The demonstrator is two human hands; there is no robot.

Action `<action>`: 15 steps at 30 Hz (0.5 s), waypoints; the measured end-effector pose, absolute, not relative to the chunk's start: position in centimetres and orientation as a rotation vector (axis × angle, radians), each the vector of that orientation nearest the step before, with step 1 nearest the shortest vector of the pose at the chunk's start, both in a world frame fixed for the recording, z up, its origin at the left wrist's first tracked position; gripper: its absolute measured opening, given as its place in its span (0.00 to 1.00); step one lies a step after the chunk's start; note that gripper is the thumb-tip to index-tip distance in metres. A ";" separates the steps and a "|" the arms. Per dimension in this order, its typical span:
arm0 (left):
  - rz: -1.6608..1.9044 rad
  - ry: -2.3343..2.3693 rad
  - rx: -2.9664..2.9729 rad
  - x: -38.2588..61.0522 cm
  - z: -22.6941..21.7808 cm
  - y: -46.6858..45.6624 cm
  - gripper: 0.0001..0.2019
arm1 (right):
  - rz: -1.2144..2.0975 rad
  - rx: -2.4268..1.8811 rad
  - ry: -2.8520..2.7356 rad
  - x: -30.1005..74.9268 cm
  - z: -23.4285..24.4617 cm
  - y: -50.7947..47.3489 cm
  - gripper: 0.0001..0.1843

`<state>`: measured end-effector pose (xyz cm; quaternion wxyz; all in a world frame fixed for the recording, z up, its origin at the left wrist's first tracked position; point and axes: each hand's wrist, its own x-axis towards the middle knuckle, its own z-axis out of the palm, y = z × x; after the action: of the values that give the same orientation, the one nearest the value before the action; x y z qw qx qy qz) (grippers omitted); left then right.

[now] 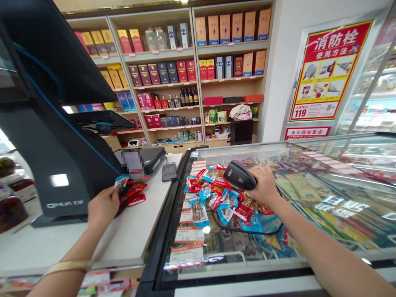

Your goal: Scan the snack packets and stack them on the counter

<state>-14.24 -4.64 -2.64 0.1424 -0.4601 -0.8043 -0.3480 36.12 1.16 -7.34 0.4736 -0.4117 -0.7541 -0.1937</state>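
My right hand (pixel 263 185) is wrapped round the grip of a black barcode scanner (pixel 239 175), held just above a heap of small red and blue snack packets (pixel 216 196) on the glass freezer lid (pixel 324 181). The scanner's black cable (pixel 247 231) loops over the glass below it. My left hand (pixel 103 206) pinches a small blue-and-white snack packet (pixel 120 182) over the white counter (pixel 136 231), right beside a few red packets (pixel 134 194) lying there. A gold bangle (pixel 66 266) circles my left wrist.
A black checkout terminal (pixel 58 165) with its screen stands at the left on the counter. A small black device (pixel 169 171) sits at the counter's edge. Shelves of boxed goods and bottles (pixel 185 74) fill the back wall. A red fire-hydrant poster (pixel 328 70) hangs at the right.
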 end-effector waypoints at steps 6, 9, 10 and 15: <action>-2.597 -2.226 -0.913 -7.7 0.1 -4.0 0.05 | -0.483 -0.987 -1.838 35.9 -6.9 0.9 0.14; -3.118 -2.135 -0.877 -3.8 0.8 -3.1 0.08 | -0.486 -0.967 -1.847 35.8 -6.7 0.8 0.14; -3.208 -2.176 -0.888 -2.6 0.8 -2.8 0.09 | -0.477 -0.968 -1.854 35.8 -6.6 0.8 0.14; -3.310 -2.252 -1.387 3.0 -1.7 -1.4 0.08 | -0.388 -0.997 -1.913 35.5 -6.0 0.3 0.15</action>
<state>3.00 -1.42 -1.73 -0.5206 -0.2795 -0.4539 -0.6670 35.50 0.28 -6.00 0.4572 -0.4044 -0.7763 -0.1575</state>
